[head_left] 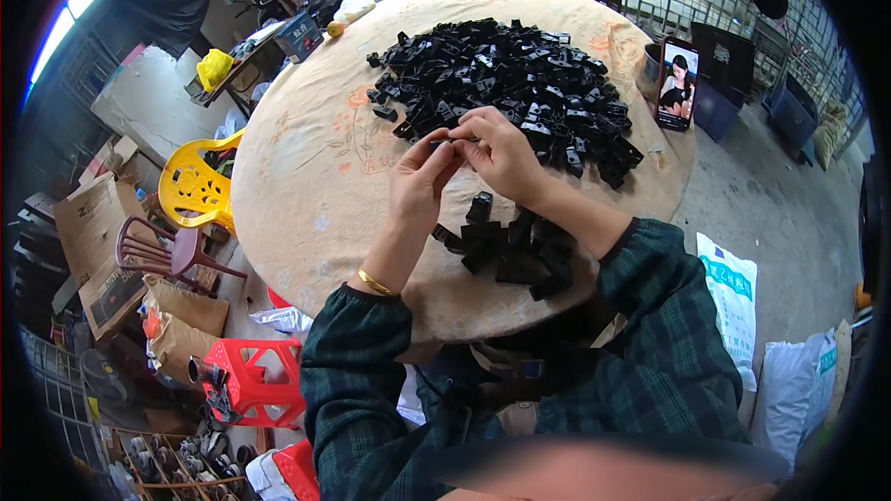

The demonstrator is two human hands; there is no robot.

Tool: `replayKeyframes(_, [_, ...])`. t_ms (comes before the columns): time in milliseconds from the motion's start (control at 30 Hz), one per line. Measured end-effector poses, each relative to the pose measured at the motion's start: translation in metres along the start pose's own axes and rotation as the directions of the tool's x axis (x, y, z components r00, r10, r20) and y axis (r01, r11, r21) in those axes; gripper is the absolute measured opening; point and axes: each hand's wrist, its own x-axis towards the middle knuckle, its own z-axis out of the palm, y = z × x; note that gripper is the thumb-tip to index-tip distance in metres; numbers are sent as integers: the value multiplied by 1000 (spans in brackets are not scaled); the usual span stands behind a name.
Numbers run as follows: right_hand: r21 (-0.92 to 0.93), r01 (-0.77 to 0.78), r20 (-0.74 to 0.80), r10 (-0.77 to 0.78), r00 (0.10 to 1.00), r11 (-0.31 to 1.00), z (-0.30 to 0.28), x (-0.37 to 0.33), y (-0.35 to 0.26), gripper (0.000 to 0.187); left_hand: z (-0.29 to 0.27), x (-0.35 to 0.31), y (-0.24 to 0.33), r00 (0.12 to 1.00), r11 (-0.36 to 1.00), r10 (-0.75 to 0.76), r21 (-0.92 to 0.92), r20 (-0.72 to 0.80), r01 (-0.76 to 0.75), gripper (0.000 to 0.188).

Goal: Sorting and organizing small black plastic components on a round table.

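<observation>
My left hand (419,178) and my right hand (502,154) meet over the round table, fingertips pinched together on a small black plastic part (449,141). Fingers cover most of that part, so its exact shape is hidden. Just beyond my hands spreads a large heap of black plastic parts (501,65), clip-like pieces with small shiny metal bits on some. A smaller pile of similar black parts (520,255) lies nearer to me, beneath my right forearm, at the table's front edge.
A beige patterned cloth covers the round table (306,167). At its right edge a phone (677,83) stands upright. Around it are a yellow chair (197,184), a dark red chair (172,255), a red stool (251,380), and white sacks (729,301) on the floor.
</observation>
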Motion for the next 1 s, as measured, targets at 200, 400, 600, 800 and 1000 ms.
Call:
replayKeyframes(200, [309, -457, 197, 414, 889, 834, -25, 17, 7, 29, -2, 4, 24, 994, 879, 85, 465, 65, -106, 33])
replayKeyframes(400, [-100, -291, 1, 293, 956, 951, -74, 23, 48, 16, -3, -1, 28, 919, 300, -332, 948, 211, -109, 23])
replayKeyframes(600, [-575, 25, 383, 242, 892, 818, -52, 11, 27, 23, -19, 15, 12, 959, 42, 58, 959, 278, -281, 22])
replayKeyframes(800, [-737, 259, 497, 241, 834, 624, -29, -2, 30, 19, -8, 26, -17, 926, -150, 268, 961, 265, -231, 38])
replayKeyframes(1000, [-461, -25, 311, 188, 932, 887, -37, 11, 19, 25, -5, 21, -16, 915, -223, 242, 936, 322, -271, 20])
